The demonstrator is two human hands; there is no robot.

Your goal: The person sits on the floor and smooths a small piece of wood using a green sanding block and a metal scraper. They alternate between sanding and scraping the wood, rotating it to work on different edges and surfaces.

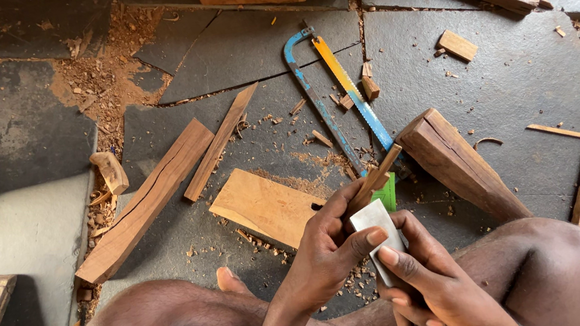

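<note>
Wood chips and sawdust lie scattered on the dark floor [505, 80] around the blue-framed hacksaw [330, 97] — cutting looks done, while shaping appears under way. Just below the saw, the left hand [325, 252] clasps a thin wooden stick [375, 180], angled upward, and the right hand [428, 283] grips a flat metal blade [380, 237] against it — both hands clenched, between the bent knees.

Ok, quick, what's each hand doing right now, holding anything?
Left hand: closed on a thin brown wooden stick, thumb pressing the flat grey metal blade.
Right hand: closed around the same blade, lower down.
</note>
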